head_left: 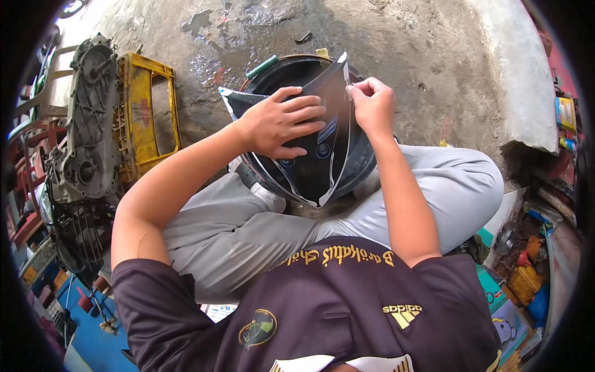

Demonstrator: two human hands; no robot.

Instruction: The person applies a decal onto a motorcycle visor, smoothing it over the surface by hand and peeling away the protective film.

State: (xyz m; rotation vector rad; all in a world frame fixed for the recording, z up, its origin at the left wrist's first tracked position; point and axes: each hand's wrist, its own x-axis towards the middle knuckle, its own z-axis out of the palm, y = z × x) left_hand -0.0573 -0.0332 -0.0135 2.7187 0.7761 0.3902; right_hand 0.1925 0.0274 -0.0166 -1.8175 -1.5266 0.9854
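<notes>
A black, roughly triangular plastic panel (310,167), like a motorcycle fairing piece, lies across a round black basin (367,170) between my legs. White lines run along the panel's edges, and blue marks show on its face. My left hand (282,122) rests flat on the panel with its fingers spread, pressing from above. At the panel's right edge, near its upper right tip, my right hand (374,105) is closed in a pinch. Whatever lies between its thumb and finger is too small to make out.
A green roll-shaped piece (261,66) and a small yellowish piece (322,53) sit on the basin's rim. Left stand a grey engine casing (93,124) and a yellow crate (139,115). A concrete ledge (527,80) and assorted clutter (527,282) are on the right.
</notes>
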